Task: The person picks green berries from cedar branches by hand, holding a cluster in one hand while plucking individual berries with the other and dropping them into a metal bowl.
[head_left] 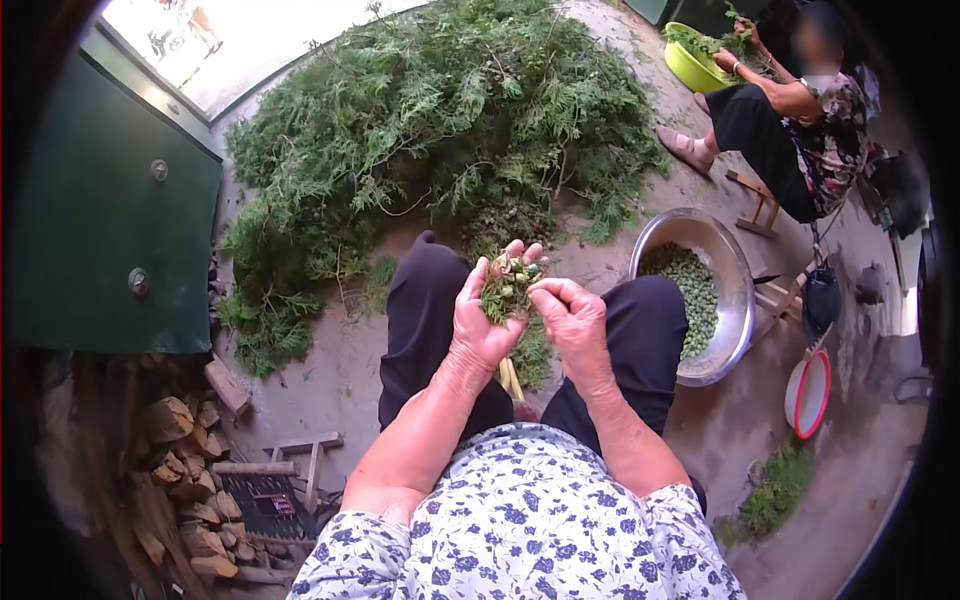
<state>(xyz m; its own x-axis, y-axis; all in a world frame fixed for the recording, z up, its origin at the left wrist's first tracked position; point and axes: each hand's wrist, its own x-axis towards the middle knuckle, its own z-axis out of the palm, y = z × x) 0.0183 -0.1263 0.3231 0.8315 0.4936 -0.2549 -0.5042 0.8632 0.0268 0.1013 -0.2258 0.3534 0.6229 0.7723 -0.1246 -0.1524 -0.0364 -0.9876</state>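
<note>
**Picking cones off a sprig**

The left hand is cupped round a small green leafy sprig with pale green cones, held above the lap. The right hand pinches at it from 3 o'clock. The picking looks midway. Freed cones would call for a reach toward 3 o'clock, into the round steel bowl. Heaped green branches lie at 12 o'clock.

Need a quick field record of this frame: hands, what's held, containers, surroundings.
left hand: grips sprig bearing small green pieces
right hand: fingertips pinch the sprig's top
metal bowl: on the floor by the right knee, holds small green pieces
branch pile: on the floor ahead
other person: seated top right, hands at green basin
firewood: stacked lower left
</note>
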